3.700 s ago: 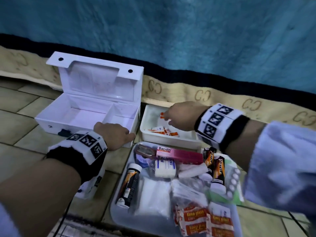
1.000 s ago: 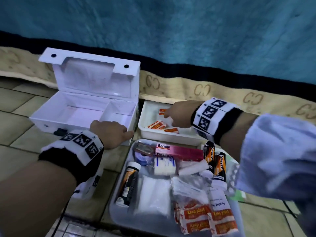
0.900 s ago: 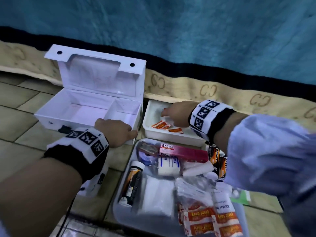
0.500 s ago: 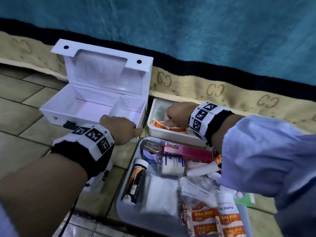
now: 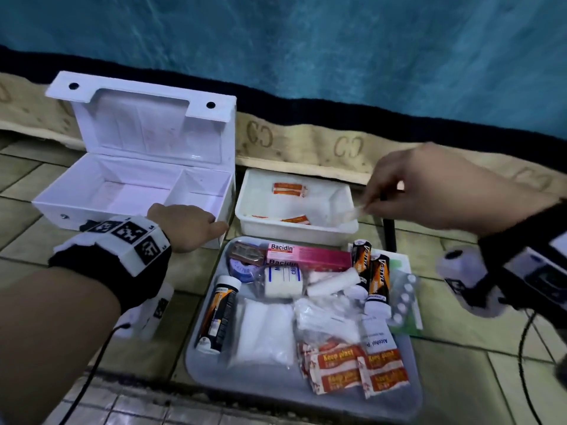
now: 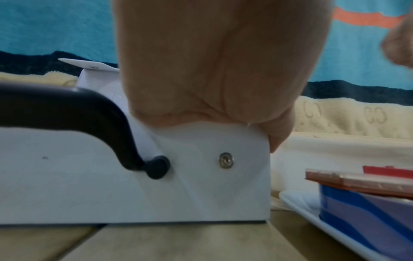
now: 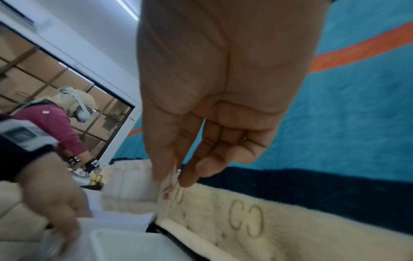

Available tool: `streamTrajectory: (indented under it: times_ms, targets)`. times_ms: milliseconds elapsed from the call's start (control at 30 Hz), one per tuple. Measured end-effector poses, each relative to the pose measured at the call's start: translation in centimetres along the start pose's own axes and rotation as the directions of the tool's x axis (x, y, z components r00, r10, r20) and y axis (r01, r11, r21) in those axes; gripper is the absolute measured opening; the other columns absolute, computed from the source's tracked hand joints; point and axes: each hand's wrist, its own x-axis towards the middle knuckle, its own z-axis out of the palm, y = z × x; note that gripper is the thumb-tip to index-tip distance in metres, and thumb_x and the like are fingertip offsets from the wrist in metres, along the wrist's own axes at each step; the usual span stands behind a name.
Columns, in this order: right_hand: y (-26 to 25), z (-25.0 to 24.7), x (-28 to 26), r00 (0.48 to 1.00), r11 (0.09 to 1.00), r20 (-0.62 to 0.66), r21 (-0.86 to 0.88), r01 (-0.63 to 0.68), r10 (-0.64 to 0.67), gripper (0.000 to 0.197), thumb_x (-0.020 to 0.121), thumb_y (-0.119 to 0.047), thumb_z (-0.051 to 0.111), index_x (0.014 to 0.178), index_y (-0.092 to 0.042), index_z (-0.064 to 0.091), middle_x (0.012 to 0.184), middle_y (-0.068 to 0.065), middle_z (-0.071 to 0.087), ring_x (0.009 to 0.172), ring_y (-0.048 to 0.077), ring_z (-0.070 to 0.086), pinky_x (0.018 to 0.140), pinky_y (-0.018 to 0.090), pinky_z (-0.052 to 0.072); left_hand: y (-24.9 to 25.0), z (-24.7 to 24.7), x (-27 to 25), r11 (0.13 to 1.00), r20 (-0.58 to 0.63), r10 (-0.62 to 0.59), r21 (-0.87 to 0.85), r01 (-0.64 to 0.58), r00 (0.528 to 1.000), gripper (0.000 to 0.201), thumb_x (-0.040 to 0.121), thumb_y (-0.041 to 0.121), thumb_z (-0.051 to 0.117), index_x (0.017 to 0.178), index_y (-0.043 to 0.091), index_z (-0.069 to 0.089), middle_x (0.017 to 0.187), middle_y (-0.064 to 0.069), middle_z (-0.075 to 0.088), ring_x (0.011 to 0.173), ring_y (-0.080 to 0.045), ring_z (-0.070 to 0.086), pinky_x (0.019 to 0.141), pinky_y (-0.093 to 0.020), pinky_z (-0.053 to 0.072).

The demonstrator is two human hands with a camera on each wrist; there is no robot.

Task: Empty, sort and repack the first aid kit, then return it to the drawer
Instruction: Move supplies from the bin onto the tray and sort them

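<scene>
The white first aid box (image 5: pixel 132 191) stands open and empty on the tiled floor, its lid (image 5: pixel 147 127) upright. My left hand (image 5: pixel 187 225) grips its front right corner; the left wrist view has the fingers (image 6: pixel 279 137) curled over the box wall (image 6: pixel 156 185). My right hand (image 5: pixel 369 204) hovers over the right end of the small white tray (image 5: pixel 294 234) and pinches a thin, blurred plaster strip (image 5: pixel 352 213), seen edge-on in the right wrist view (image 7: pixel 167 192). Orange plaster strips (image 5: pixel 290 189) lie in that tray.
A large grey tray (image 5: pixel 276 391) in front holds a pink Bacidin box (image 5: pixel 306 256), tubes (image 5: pixel 377 280), a bottle (image 5: pixel 219 314), gauze (image 5: pixel 264 332), plaster packets (image 5: pixel 352 369) and a blister pack (image 5: pixel 405 299). A blue blanket with a beige border (image 5: pixel 346 148) runs behind. Another person (image 7: pixel 51 120) works far off.
My right hand has come up out of the small tray and moved right, carrying a plaster strip. The left hand has kept its hold on the box corner.
</scene>
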Motion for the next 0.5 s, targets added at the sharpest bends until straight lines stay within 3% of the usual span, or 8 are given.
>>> streamTrajectory:
  times_ms: [67,167,333,400,500]
  targets:
    - [0.0,0.6,-3.6,0.998,0.999,0.065,0.031,-0.017,0.015,0.006,0.07,-0.026,0.075,0.073,-0.03,0.072,0.069,-0.014,0.065,0.062,0.007,0.057,0.059,0.018,0.044,0.0,0.0,0.0,1.0,0.007,-0.005,-0.015,0.005,1.0,0.049,0.097,0.053,0.02,0.065,0.021,0.04,0.071,0.005,0.043,0.087,-0.022,0.047,0.087,-0.037,0.031]
    - [-0.3,2.7,-8.0,0.982,0.998,0.187,0.058,-0.022,0.011,0.005,0.074,-0.031,0.07,0.076,-0.035,0.068,0.072,-0.02,0.061,0.065,0.0,0.056,0.058,0.013,0.043,-0.1,0.1,0.1,1.0,-0.007,-0.01,-0.027,0.009,1.0,0.05,0.097,0.053,0.021,0.066,0.02,0.042,0.074,0.003,0.047,0.087,-0.022,0.05,0.084,-0.036,0.031]
    - [-1.0,6.9,-12.2,0.98,0.993,0.199,0.114,0.003,-0.025,0.009,0.072,-0.029,0.062,0.079,-0.033,0.065,0.079,-0.019,0.061,0.073,-0.005,0.056,0.063,0.007,0.04,0.2,0.1,-0.2,1.0,-0.043,-0.018,-0.016,0.017,0.999,0.051,0.097,0.053,0.023,0.063,0.02,0.04,0.072,0.005,0.045,0.086,-0.022,0.049,0.087,-0.037,0.032]
    - [-1.4,8.2,-12.6,0.978,0.995,0.188,0.069,0.075,-0.087,0.007,0.069,-0.027,0.063,0.074,-0.031,0.063,0.074,-0.016,0.059,0.071,-0.002,0.055,0.063,0.01,0.039,0.0,0.2,-0.1,1.0,-0.039,-0.018,-0.018,0.017,0.999,0.05,0.097,0.053,0.023,0.064,0.02,0.041,0.073,0.005,0.046,0.087,-0.022,0.05,0.087,-0.038,0.033]
    - [-1.4,9.7,-12.8,0.962,0.99,0.242,-0.019,0.138,-0.13,0.002,0.07,-0.028,0.059,0.07,-0.03,0.059,0.071,-0.013,0.055,0.069,0.006,0.056,0.061,0.02,0.048,-0.1,0.3,0.1,1.0,-0.037,-0.012,-0.011,0.012,0.999,0.05,0.097,0.053,0.022,0.066,0.019,0.044,0.081,0.002,0.052,0.091,-0.021,0.052,0.087,-0.037,0.034]
